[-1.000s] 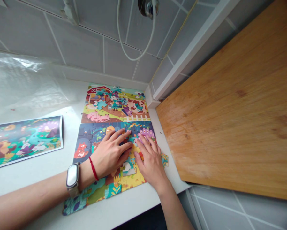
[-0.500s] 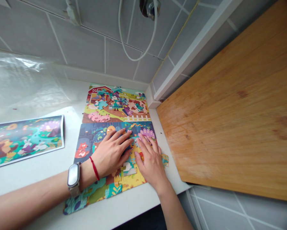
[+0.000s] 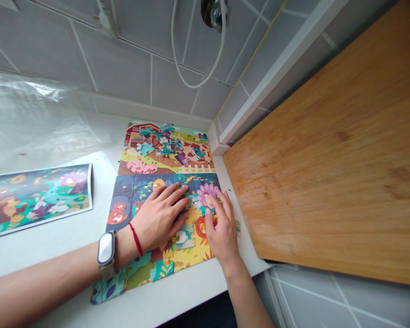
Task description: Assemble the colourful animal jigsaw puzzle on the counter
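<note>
A partly joined jigsaw puzzle (image 3: pixel 120 212) with forest animals lies on the white counter. My left hand (image 3: pixel 163 214) rests flat across its middle, fingers stretched out and holding nothing. At the puzzle's right side, my right hand (image 3: pixel 223 228) is over the edge with bent, parted fingers, near the purple peacock (image 3: pixel 206 193) and the orange lion (image 3: pixel 201 226). A loose puzzle piece (image 3: pixel 238 228) shows beside the right hand, partly hidden by it. One piece with a white shape (image 3: pixel 184 239) lies on top, below my left fingers.
Behind it lies a farm-scene puzzle (image 3: pixel 141 166) with several loose pieces on it. A printed picture sheet (image 3: pixel 37 200) and clear plastic wrap (image 3: pixel 47 123) are at left. A wooden board (image 3: pixel 328 173) leans along the right side. A white cable (image 3: pixel 198 84) hangs on the tiled wall.
My right hand has shifted right and its fingers have bent, uncovering the lion and more of the peacock. My left hand stays in place.
</note>
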A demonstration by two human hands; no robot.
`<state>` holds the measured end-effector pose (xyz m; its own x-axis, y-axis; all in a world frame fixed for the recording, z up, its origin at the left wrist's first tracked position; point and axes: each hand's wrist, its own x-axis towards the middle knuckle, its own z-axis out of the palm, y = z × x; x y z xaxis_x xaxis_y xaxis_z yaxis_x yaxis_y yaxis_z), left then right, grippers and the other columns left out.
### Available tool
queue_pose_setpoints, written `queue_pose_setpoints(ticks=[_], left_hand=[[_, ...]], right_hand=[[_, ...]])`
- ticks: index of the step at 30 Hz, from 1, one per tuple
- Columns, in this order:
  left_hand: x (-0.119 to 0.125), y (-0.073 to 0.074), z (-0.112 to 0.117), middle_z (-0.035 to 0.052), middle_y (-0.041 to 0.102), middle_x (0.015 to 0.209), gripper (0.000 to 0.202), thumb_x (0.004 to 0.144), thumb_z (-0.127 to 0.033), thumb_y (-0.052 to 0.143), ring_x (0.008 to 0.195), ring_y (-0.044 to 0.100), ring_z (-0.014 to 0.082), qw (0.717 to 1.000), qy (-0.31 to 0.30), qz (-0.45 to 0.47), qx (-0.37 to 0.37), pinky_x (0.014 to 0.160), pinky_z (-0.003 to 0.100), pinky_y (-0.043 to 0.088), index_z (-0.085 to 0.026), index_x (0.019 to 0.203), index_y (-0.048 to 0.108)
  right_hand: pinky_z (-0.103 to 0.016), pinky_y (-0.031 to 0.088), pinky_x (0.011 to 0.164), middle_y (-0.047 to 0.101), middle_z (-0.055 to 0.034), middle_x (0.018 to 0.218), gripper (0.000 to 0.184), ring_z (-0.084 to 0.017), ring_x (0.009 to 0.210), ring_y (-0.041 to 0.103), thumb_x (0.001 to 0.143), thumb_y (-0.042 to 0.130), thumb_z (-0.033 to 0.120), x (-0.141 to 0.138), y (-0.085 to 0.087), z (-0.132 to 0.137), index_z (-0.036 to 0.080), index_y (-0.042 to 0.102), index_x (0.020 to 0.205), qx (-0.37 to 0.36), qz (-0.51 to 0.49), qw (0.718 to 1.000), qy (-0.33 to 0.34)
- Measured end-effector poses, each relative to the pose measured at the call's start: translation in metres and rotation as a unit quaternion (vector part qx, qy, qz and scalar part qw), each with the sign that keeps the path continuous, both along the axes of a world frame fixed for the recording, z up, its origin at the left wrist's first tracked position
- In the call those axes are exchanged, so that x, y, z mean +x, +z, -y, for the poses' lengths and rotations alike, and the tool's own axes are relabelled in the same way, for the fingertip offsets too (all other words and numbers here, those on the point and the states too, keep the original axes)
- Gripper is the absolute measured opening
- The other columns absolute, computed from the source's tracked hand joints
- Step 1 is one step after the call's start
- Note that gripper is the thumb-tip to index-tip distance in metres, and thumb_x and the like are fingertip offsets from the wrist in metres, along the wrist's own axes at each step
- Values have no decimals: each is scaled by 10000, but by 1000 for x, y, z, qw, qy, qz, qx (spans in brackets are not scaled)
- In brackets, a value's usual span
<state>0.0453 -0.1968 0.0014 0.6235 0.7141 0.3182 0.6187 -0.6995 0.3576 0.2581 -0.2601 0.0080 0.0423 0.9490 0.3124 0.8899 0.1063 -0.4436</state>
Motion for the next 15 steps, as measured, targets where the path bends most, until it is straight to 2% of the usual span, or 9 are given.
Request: queue_pose_setpoints(ticks=[5,10,15], left_hand=[[0,-1,0,101,592,1528,340,1015,-349,552,1424,514,363,1000,-1,-3,2,1165,595,407,-221,1301,684],[0,0,0,106,607,1510,328,1000,-329,562,1409,525,369,1000,1,0,5,1143,598,425,-218,1282,689],[1,1,0,118,616,1496,324,997,-317,566,1398,533,373,1000,2,17,-5,1147,605,420,-205,1271,699]], right_hand=[[-518,424,1232,545,-140,1562,448,-265,1489,471,1037,432,178,0,-3,-2,190,631,1437,-19,-5,1000,-7],[-490,483,1176,599,-145,1486,442,-255,1401,559,1031,403,168,0,-2,-4,201,671,1381,12,-50,998,-23],[-484,533,1100,692,-148,1321,395,-255,1269,640,1042,402,211,4,1,-3,193,719,1277,61,-101,993,-31]])
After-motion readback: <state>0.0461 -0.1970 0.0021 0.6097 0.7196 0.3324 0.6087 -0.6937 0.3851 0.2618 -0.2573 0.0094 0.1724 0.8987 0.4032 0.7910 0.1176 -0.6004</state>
